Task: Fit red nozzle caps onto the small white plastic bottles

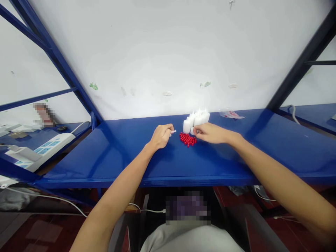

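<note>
A small pile of red caps (187, 139) lies on the blue table (126, 154), between my two hands. Just behind it stands a group of white bottles (200, 117) with pointed tips. My left hand (161, 135) is closed left of the pile, around a small white item whose pale tip (173, 132) points right. Fingers bent together, my right hand (208, 133) is at the pile's right edge, in front of the bottles; whatever is between its fingertips is too small to make out.
A clear plastic bag (231, 114) with red pieces lies behind and right of the bottles. Blue metal posts (63, 63) flank the table. At the far left is a white power strip (49, 148) with cables. A white wall rises behind.
</note>
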A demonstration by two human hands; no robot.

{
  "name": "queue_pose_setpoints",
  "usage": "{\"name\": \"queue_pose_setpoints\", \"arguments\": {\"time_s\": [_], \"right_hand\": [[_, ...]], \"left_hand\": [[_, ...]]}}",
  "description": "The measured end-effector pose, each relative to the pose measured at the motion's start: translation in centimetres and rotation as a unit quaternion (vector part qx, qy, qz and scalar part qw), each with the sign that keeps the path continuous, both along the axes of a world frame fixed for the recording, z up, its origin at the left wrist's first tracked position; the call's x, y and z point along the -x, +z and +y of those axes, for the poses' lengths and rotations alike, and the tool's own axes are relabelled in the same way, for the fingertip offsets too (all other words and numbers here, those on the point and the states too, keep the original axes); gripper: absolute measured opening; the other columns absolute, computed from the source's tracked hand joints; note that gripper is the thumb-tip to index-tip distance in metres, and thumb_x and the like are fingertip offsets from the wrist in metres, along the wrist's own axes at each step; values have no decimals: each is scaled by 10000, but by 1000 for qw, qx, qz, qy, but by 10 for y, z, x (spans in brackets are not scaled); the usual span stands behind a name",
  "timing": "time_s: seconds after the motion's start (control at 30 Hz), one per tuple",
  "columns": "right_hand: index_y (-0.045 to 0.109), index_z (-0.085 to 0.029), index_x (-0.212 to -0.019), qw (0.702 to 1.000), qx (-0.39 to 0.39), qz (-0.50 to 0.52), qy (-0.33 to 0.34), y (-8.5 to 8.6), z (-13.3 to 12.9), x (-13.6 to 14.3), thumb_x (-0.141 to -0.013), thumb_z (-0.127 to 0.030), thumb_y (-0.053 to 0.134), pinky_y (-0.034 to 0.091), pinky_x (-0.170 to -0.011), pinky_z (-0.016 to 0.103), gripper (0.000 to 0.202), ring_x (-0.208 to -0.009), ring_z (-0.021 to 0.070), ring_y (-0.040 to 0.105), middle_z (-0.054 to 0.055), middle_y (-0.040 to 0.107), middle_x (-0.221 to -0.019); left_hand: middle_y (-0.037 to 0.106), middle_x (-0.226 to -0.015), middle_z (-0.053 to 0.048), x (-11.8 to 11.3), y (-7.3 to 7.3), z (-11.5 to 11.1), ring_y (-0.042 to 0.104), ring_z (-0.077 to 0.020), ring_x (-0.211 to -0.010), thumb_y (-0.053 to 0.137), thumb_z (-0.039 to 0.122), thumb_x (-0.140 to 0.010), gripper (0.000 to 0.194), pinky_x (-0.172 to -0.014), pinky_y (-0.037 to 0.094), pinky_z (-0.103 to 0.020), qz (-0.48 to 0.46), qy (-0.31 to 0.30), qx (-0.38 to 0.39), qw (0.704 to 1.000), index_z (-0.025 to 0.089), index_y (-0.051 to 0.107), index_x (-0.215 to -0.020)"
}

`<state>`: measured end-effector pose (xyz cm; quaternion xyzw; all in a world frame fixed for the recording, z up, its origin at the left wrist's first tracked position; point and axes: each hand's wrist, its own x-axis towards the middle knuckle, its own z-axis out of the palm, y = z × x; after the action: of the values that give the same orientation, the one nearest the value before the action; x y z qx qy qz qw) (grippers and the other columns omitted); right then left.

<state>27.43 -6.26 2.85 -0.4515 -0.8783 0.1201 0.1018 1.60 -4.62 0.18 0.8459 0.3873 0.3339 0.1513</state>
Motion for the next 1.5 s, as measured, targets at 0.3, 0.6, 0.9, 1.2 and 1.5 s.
{"name": "queue_pose_setpoints", "arguments": {"time_s": [0.3, 0.6, 0.9, 1.2, 1.5], "right_hand": [[498, -210, -903, 984, -66, 144, 84, -11, -12, 28, -998, -451, 371, 345, -639, 295, 289, -651, 154, 487, 13, 570, -751], [469, -209, -757, 958, -180, 201, -95, -2, 1, 8, -936, -361, 371, 316, -619, 301, 255, -625, 171, 465, 19, 535, -665], [597, -203, -918, 967, -146, -12, -209, -12, 15, 0, -909, -382, 426, 253, -575, 290, 247, -706, 224, 579, 83, 685, -830], [560, -206, -967, 984, -120, 117, -65, -6, -2, 12, -969, -464, 413, 309, -598, 281, 297, -610, 166, 522, 7, 602, -671], [437, -215, -869, 984, -66, 145, 77, -16, -7, 24, -1012, -450, 322, 362, -668, 304, 299, -695, 170, 485, 33, 549, -808]], "left_hand": [[646, -886, -55, -21, 0, -14, 577, -178, -784, 303, 301, -970, 271, -773, 453, -299, 21, -107, -60, 992, 176, 543, -948], [669, -782, -51, -17, -8, -2, 620, -177, -738, 261, 387, -1027, 450, -734, 435, -288, 60, -21, -73, 995, 162, 627, -894], [626, -796, -51, -7, -8, 4, 566, -186, -741, 287, 242, -969, 337, -722, 422, -316, 28, 14, -116, 993, 170, 576, -810], [600, -1083, -97, -19, -7, -6, 581, -197, -968, 355, 387, -1023, 319, -900, 462, -347, 37, -91, -102, 990, 175, 549, -1162], [598, -984, -65, -23, -4, -9, 572, -182, -879, 480, 457, -979, 305, -826, 465, -312, 70, -111, -121, 984, 175, 577, -1042]]}}
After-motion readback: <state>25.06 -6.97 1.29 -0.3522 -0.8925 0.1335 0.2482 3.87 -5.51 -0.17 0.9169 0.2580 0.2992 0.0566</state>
